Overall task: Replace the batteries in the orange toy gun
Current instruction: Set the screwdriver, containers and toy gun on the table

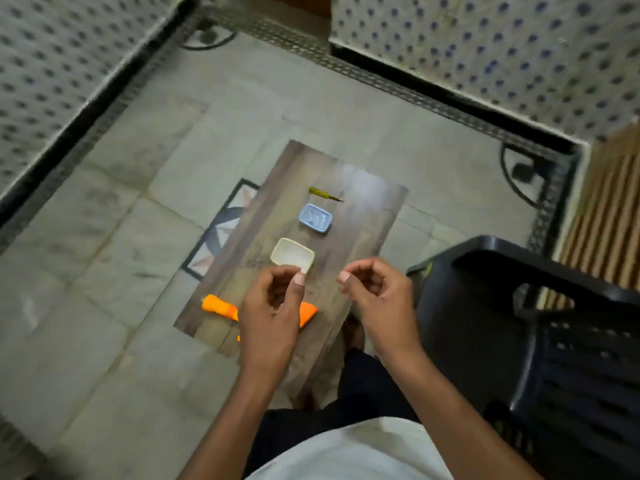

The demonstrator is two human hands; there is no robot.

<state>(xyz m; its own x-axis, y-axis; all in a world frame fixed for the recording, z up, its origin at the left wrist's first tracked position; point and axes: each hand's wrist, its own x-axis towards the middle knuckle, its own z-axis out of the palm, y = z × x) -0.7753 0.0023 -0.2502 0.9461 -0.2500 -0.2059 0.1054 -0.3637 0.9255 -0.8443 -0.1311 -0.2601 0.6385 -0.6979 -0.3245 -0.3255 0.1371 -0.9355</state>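
At the near end of the board (363, 220), the gun (216, 306) is lying crosswise, long axis running left to right, directly below the left hand (273, 306), which is hovering loosely curled and empty, while the right hand (374, 292), equally empty, is hanging farther off rightward.

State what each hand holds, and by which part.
Nothing visible: the left hand and right hand hover empty, fingers loosely curled.
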